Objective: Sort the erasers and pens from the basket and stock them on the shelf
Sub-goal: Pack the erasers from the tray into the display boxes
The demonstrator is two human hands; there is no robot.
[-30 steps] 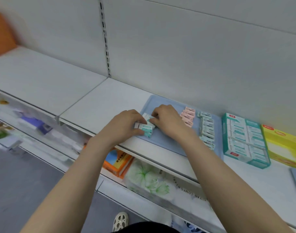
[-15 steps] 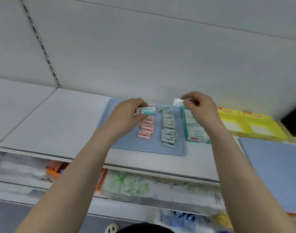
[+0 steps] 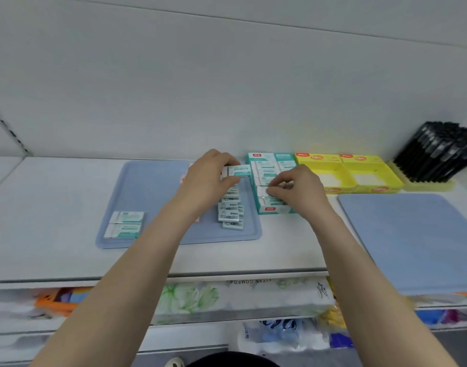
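Observation:
My left hand (image 3: 209, 178) holds a teal-and-white eraser (image 3: 239, 171) above the blue tray (image 3: 147, 186) on the white shelf (image 3: 49, 197). My right hand (image 3: 297, 189) pinches an eraser down in the teal display box (image 3: 264, 165) just right of the tray. On the tray, a column of small grey-blue erasers (image 3: 231, 215) lies under my left hand. Two teal erasers (image 3: 125, 227) sit at the tray's front left. A few pink erasers peek out behind my left wrist. Black pens (image 3: 439, 152) stand in a yellow holder at far right.
Two yellow boxes (image 3: 346, 173) stand between the teal box and the pens. A second blue tray (image 3: 412, 234) lies at the right. The lower shelf holds wrapped tissue packs (image 3: 227, 295) and an orange box (image 3: 57, 300).
My view has swung right, bringing the pens and second tray into sight. My right hand came down from the box's back edge into the teal box. My left hand keeps its eraser.

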